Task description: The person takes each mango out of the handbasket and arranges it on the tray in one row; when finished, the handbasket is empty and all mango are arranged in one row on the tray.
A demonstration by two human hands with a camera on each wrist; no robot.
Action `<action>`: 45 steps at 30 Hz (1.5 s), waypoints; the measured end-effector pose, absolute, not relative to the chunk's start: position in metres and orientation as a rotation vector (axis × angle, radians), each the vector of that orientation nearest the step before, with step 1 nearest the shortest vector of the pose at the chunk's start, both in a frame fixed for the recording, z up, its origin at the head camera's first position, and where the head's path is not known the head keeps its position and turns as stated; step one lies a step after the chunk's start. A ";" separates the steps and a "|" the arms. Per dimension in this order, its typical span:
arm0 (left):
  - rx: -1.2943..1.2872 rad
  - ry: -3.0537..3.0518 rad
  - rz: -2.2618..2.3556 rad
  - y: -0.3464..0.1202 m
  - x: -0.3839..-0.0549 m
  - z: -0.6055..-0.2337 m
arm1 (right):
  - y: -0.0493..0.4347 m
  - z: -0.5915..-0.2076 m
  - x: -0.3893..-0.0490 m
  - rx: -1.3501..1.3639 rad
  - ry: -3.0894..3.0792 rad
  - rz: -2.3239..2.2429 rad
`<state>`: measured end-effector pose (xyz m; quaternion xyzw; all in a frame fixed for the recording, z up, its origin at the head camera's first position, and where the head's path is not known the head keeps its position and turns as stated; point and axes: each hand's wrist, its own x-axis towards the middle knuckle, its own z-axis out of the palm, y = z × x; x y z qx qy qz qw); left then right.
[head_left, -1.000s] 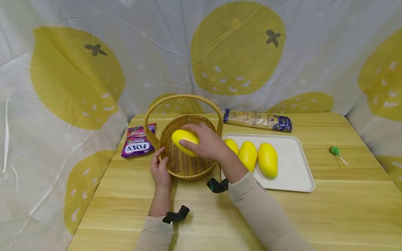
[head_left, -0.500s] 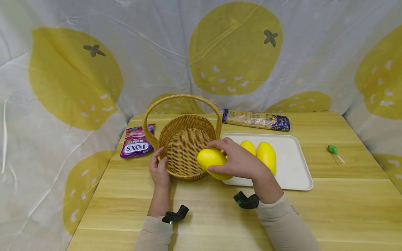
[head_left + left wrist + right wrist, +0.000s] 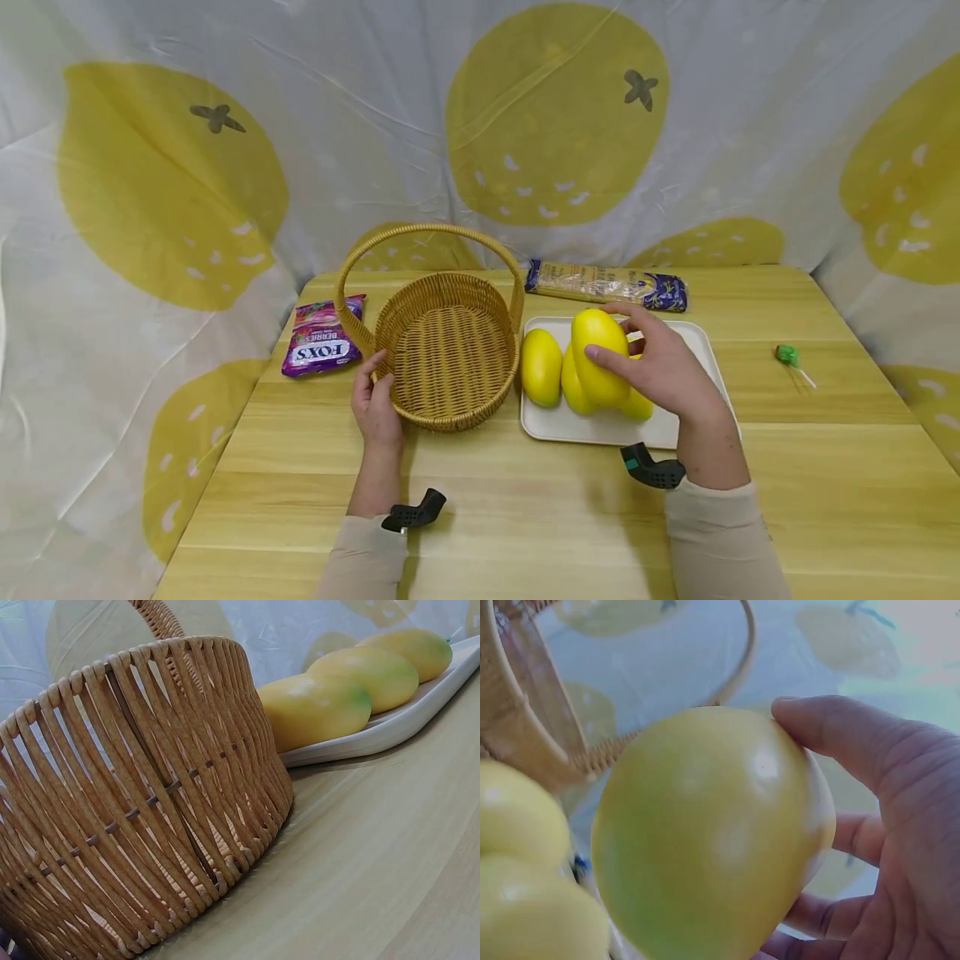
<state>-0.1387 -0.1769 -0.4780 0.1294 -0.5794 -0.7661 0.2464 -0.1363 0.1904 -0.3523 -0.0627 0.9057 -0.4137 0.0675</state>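
My right hand grips a yellow mango, thumb on the near side and fingers round the far side. It holds this mango over the white tray, overlapping two more mangoes there in the head view. A third tray mango lies nearest the basket. Green tints the underside of the held mango in the right wrist view. At the left, my left hand holds the rim of a round wicker basket between thumb and fingers. The basket's inside is bare, and its tall handle arches above.
A purple candy bag lies left of the basket. Behind the tray is a long clear packet with blue ends. A green lollipop rests to the right on the wooden table. A lemon-print curtain closes off the back and sides.
My right hand has carried the mango rightward, from above the basket to over the tray, where it now stands more upright. The left hand stays at the basket rim.
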 end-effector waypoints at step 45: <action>0.370 -1.586 -2.102 -0.178 -0.137 -0.475 | 0.299 -0.418 -0.155 0.302 2.475 -1.057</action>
